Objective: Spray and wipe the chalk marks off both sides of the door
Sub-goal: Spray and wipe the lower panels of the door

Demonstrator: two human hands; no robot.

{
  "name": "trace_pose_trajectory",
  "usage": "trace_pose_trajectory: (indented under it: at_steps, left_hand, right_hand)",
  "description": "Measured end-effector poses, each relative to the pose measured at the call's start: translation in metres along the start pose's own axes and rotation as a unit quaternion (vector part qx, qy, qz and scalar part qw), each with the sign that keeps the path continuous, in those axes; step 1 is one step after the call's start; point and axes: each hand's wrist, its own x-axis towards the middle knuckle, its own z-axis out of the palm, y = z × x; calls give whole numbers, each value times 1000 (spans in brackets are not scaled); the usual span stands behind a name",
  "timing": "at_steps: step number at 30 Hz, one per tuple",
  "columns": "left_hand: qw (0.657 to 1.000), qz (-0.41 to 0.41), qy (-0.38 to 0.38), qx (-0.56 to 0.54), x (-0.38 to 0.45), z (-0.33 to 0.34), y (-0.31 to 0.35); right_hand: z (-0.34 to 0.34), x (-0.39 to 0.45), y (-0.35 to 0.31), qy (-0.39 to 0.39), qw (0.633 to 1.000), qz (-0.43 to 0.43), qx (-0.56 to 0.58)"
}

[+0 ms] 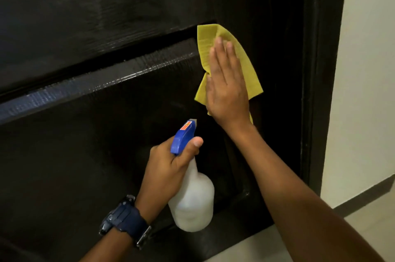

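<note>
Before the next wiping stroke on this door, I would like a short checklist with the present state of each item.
1. Yellow ribbed cloth lies flat on the dark glossy wooden door: ok.
2. Right hand presses the cloth with straight fingers: ok.
3. Left hand grips the white plastic spray bottle with blue trigger head: ok.
4. Nozzle points toward the door: ok.
5. Chalk marks remaining on this side: cannot tell.
6. Other side of the door clean: cannot tell.

Open door (85, 155) face left of the cloth (245, 63), crossed by a raised rail (102, 82). Blocked right by the door frame (316, 91) and wall (367, 69). Spray bottle (192, 197) below, near.
</note>
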Motion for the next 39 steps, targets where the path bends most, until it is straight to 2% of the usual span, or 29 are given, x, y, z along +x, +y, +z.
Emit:
trace_pose_trajectory:
  at_steps: [3,6,9,13,18,20,22,25,27,32,34,36,37,39]
  left_hand:
    - [1000,-1,15,5,5,-1,-2]
    - [1000,-9,19,-10,10,-1,-1]
    - [1000,-7,-28,3,11,9,1]
    - [998,-15,-64,4,4,18,-11]
    - [999,-18,-48,-9,1,17,-16]
    - [998,-2,-61,10,-2,15,-19]
    - [997,6,-74,21,-8,14,-21]
    - [994,19,-99,37,-12,12,-19]
    - [991,22,-125,43,-10,11,-19]
    - [983,19,-175,48,-11,8,-27]
    - [981,17,-188,43,-10,7,-30]
    - [979,18,-198,41,-10,6,-32]
    - [978,18,-201,41,-11,5,-34]
    - [977,17,-206,44,-12,3,-38]
  right_hand:
    - [6,-45,10,13,999,-6,-33]
    - [-1,-157,34,-85,990,6,-113]
    - [-23,-245,63,-214,958,-39,-185]
    - [-30,-264,56,-283,939,1,-195]
    - [-37,-293,30,-369,908,128,-154]
    - [-47,-290,26,-431,870,201,-133]
    - [-61,-292,27,-497,829,231,-109]
    - [-78,-288,40,-531,803,263,-62]
    - [-89,-285,47,-492,807,326,-32]
    - [-96,-270,56,-305,873,381,-23]
    - [-96,-267,50,-213,870,443,-27]
    - [-96,-266,42,-126,851,507,-42]
    - [-96,-266,39,-100,848,518,-60]
    - [-90,-267,38,-100,852,512,-55]
